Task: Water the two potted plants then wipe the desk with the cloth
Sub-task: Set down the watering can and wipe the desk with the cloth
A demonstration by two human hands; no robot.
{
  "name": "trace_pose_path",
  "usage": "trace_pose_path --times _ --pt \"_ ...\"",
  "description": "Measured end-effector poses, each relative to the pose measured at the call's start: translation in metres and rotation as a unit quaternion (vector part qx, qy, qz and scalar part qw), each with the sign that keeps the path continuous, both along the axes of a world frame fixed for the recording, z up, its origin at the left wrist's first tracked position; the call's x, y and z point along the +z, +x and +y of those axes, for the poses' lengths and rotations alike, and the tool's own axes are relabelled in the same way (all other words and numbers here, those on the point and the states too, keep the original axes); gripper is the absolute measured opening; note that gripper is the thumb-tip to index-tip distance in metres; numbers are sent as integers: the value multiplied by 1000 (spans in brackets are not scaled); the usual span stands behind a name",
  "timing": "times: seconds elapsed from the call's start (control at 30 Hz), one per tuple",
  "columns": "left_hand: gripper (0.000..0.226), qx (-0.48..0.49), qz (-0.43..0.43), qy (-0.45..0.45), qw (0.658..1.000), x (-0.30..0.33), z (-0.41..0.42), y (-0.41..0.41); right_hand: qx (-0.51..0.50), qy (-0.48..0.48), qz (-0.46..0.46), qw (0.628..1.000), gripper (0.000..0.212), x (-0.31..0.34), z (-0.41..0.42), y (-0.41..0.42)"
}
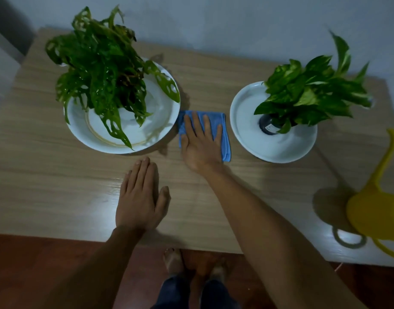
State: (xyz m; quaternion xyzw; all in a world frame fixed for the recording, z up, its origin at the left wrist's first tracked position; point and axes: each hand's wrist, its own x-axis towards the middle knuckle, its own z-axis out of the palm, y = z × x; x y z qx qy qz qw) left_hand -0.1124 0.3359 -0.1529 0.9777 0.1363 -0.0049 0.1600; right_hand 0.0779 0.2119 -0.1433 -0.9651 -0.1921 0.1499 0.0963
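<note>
A folded blue cloth (225,139) lies on the wooden desk (58,175) between the two plants. My right hand (200,146) presses flat on it, fingers spread. My left hand (140,197) rests flat on the bare desk nearer the front edge, holding nothing. A plant with holed leaves (102,70) stands in a wide white dish (156,121) at the left. A smaller variegated plant (309,92) in a dark pot (267,126) stands in a white dish (269,148) at the right.
A yellow watering can (374,210) stands at the desk's right front corner, its spout pointing away from me. A pale wall runs behind the desk. My feet (173,259) are on the reddish floor below the front edge.
</note>
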Motion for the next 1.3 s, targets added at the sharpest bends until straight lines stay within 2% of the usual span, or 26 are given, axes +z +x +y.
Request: trace_pose_path --times 0.2,0.43,0.5,0.63,0.77,0.87,1.0,1.13,1.3 --pt "76 17 -2 -8 1000 -4 1 -1 -98 17 9 995 60 1 20 108" --pt "74 10 -23 15 1000 -8 -1 -2 -207 29 2 978 62 1 42 139" --pt "75 7 -19 22 1000 -7 -1 -2 -165 16 -6 986 62 -1 42 135" --pt "75 -8 -6 36 999 -6 -2 0 2 4 -8 1000 60 2 43 153" --pt "75 -9 -28 32 999 -8 0 1 177 2 -11 984 56 5 60 175" --pt "76 -3 -42 20 999 -8 2 1 222 10 -9 975 58 3 57 172" --pt "77 0 -37 13 999 -5 2 1 150 33 -2 988 57 11 39 135" --pt "78 -1 -12 16 1000 -5 2 1 39 -18 -33 999 58 2 28 84" --pt "78 7 -32 11 999 -9 2 1 -144 12 6 990 60 2 38 123"
